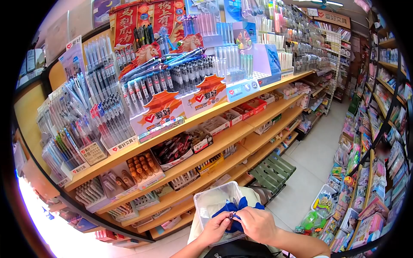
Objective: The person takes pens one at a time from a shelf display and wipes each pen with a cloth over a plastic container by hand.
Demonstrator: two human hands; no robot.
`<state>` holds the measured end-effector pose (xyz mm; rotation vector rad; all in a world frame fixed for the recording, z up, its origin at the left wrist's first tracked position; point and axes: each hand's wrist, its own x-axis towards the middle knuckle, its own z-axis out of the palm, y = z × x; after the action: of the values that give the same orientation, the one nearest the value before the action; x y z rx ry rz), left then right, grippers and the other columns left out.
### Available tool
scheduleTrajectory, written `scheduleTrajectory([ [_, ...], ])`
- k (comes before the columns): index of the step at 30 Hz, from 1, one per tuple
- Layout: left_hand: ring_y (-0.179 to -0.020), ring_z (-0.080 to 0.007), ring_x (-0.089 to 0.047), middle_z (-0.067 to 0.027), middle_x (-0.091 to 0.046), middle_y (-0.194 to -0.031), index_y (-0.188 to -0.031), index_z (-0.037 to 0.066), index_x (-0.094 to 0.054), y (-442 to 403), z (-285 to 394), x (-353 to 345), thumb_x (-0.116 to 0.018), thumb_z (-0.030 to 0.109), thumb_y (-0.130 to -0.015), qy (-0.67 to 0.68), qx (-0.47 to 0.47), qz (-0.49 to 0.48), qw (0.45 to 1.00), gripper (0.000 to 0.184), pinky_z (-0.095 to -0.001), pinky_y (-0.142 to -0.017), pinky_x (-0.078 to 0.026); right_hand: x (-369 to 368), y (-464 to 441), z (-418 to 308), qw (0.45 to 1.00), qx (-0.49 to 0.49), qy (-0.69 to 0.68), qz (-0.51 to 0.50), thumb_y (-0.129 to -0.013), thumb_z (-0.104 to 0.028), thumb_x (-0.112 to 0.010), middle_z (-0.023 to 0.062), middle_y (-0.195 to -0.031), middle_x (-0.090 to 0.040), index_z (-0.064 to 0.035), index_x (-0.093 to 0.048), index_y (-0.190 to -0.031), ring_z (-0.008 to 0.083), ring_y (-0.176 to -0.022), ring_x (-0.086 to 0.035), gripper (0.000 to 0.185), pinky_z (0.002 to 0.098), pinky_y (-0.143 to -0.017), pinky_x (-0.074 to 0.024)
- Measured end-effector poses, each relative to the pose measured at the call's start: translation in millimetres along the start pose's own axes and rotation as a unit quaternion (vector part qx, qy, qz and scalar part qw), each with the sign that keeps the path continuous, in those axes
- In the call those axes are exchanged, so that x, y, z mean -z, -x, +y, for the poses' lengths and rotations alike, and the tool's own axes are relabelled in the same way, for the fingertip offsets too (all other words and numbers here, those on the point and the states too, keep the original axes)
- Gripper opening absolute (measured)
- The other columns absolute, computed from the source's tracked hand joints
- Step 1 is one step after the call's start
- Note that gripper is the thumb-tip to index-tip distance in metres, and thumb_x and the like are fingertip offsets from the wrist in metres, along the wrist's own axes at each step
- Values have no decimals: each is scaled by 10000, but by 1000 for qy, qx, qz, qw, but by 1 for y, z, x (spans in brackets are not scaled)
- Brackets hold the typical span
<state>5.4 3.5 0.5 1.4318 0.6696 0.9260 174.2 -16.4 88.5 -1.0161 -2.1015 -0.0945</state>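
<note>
My left hand [216, 226] is closed, its thumb and fingers pinching at a small shiny part on a blue fabric piece [221, 212]. From the other side, my right hand [257, 223] pinches the same piece, fingertips almost meeting those of the left. The small part between the fingertips is mostly covered, so I cannot make out its kind. More blue fabric spreads behind both hands, over a clear plastic bin [205, 202] that sits in front of my body. A black item [236, 250] lies below the hands at the bottom edge.
A wooden shelf unit [232, 133] with pens and stationery boxes runs along the left. A green folding stool [273, 173] stands just beyond the bin. Packed racks [365, 185] line the right side, with a white basket [325, 200] on the floor beside the aisle [307, 157].
</note>
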Motion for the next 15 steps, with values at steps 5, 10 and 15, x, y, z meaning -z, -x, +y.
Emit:
scheduleTrajectory([
  [5, -678, -93, -435, -6, -457, -750, -1049, 16, -501, 0, 1, 0, -397, 165, -942, 29, -9, -4, 1000, 211, -219, -638, -390, 0, 2, -2, 999, -21, 7, -33, -704, -53, -556, 49, -659, -510, -67, -505, -761, 192, -538, -546, 78, 290, -472, -435],
  [10, -668, -91, -416, -4, -453, -750, -1032, 16, -507, 0, 4, 1, -394, 237, -945, 72, -4, -29, 997, 263, -217, -636, -374, -2, 6, 5, 999, -32, -11, -38, -690, -62, -607, 47, -661, -528, -73, -533, -767, 212, -528, -548, 107, 306, -455, -431],
  [15, -675, -100, -410, -9, -448, -751, -1015, 25, -513, -1, 5, 1, -388, 292, -942, 114, -1, -70, 991, 304, -224, -642, -358, 2, 4, 4, 997, -34, -5, -66, -673, -19, -554, 57, -672, -490, -76, -496, -767, 214, -546, -549, 124, 309, -479, -444],
])
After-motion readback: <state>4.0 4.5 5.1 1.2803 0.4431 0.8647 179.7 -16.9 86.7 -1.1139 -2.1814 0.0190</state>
